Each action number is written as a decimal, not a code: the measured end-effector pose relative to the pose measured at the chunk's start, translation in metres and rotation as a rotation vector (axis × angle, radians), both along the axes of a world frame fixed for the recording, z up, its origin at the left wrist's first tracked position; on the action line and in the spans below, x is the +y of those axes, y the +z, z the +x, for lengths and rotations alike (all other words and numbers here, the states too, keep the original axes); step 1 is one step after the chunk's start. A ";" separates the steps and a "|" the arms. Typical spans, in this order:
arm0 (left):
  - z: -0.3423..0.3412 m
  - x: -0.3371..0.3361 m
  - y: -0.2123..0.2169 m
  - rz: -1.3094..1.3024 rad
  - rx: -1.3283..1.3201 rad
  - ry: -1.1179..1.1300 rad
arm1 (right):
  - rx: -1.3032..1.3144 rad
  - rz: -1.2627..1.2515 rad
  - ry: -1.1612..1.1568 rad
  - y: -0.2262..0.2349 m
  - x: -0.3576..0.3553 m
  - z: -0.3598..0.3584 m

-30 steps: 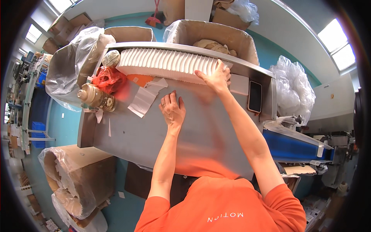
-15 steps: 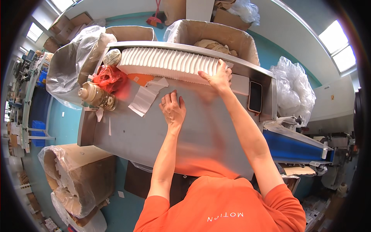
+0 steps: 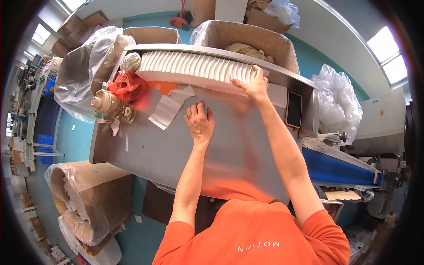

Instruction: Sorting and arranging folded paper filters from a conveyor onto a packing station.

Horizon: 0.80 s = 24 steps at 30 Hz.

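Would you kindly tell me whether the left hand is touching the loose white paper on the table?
Apart: the head view shows a strip of grey tabletop between the left hand and the loose white paper.

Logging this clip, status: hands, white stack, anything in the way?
Right hand touching white stack, right end. Left hand open, beside creased paper. Phone right of stack, seemingly not blocking.

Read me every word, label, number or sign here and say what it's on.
Orange T-shirt: a short white word across the chest, which I won't copy out.
Orange sheet: a white mark, too small to read.
Smartphone: dark screen, no text showing.
Anything else is too small or blurred to read.
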State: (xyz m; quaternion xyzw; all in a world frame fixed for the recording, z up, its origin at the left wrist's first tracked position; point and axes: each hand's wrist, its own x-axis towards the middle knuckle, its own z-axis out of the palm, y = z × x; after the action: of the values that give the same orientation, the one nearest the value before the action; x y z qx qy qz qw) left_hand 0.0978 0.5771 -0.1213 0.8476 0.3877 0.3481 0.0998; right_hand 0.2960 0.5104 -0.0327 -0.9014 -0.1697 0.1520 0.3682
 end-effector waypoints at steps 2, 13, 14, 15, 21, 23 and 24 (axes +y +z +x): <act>0.000 0.000 0.000 -0.001 -0.002 0.000 | -0.025 0.021 0.004 -0.002 -0.002 0.000; 0.000 -0.001 0.001 -0.002 0.010 -0.002 | -0.041 -0.029 0.040 -0.003 -0.003 0.001; 0.001 -0.001 0.001 -0.002 0.010 -0.003 | -0.013 -0.017 0.037 -0.002 -0.003 0.001; 0.001 -0.001 0.001 -0.004 0.018 0.000 | -0.012 -0.016 0.035 -0.001 -0.003 0.000; 0.001 -0.001 0.001 -0.010 0.024 0.005 | -0.050 -0.058 0.069 -0.001 -0.005 -0.005; 0.002 -0.001 0.001 -0.018 0.025 0.003 | -0.080 -0.056 0.050 -0.003 -0.003 -0.007; 0.001 -0.001 0.000 -0.015 0.019 0.002 | -0.079 -0.057 0.049 -0.003 -0.003 -0.008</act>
State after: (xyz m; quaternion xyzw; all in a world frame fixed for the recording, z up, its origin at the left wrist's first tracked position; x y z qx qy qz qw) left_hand 0.0993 0.5761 -0.1211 0.8497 0.3923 0.3371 0.1021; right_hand 0.2881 0.5079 -0.0356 -0.9123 -0.2020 0.1301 0.3317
